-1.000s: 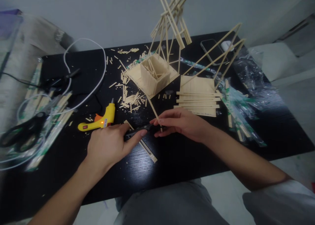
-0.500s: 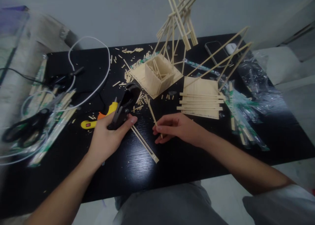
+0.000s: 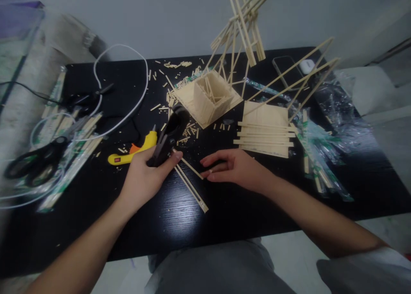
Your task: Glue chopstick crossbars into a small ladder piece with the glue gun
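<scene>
My left hand [image 3: 144, 176] is wrapped around a black hand tool [image 3: 168, 135] with a curved upper part; its exact kind is unclear. A thin wooden stick [image 3: 192, 169] slants from beside my left thumb to the fingertips of my right hand [image 3: 236, 169], which pinch its near end. Below it, a pair of joined wooden sticks [image 3: 191, 187] reaches from under my left hand toward the table's front. A yellow glue gun [image 3: 128, 157] lies just left of my left hand.
Behind my hands stand a square wooden box on a base [image 3: 212, 99] and a tall stick frame [image 3: 239, 32]. To the right are a stick panel [image 3: 266, 114] and plastic-wrapped sticks [image 3: 316, 157]. Scissors [image 3: 38, 159], a white cable [image 3: 146, 79] and offcuts [image 3: 192, 131] lie around.
The stick in my right hand has swung down and left, its far end now at my left thumb. My left hand still grips the black tool. The view has shifted slightly.
</scene>
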### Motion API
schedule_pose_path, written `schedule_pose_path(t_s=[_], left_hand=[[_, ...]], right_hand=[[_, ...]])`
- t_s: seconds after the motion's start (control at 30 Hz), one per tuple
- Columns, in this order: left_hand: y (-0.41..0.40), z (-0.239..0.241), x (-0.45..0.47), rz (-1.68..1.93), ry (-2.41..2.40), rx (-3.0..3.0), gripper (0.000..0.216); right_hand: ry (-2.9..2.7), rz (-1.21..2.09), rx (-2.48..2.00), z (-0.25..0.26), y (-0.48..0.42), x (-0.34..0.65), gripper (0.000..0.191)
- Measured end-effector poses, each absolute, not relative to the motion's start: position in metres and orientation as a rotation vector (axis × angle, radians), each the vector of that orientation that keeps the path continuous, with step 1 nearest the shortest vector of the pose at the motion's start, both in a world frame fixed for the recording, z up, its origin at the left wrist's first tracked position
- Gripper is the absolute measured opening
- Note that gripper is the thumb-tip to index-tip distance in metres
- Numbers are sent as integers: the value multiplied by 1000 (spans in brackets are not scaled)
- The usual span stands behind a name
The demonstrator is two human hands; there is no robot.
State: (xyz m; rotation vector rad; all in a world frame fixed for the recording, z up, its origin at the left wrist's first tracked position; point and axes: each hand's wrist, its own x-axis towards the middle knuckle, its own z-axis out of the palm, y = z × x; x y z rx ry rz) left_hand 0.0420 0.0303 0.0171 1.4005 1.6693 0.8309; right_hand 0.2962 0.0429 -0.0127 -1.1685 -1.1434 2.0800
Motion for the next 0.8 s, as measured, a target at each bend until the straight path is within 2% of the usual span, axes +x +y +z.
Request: schedule_pose_path(t_s=[0.1,0.23,0.37,0.53,0.63,0.8], left_hand=[[31,13,41,753,1714,1433,37],[30,9,41,638,1739,1497,45],[28,6,39,524,1760,1595,51],[24,7,32,513,1812,1837,42],[21,8,28,473,1859,2062,33],[16,8,26,336,1862,2341,36]], right_hand=[[-1103,2005,-1156,-12,46,299,22],[-1109,1938,-1146,-8,47,298,16],[-1048,1951,-1114,-7,46,298,23],[-901,2023,-1081,-7,46,297,36],[-827,2057,-1085,-6,47,296,35],[-839,2031,-1045,-3,47,293,35]])
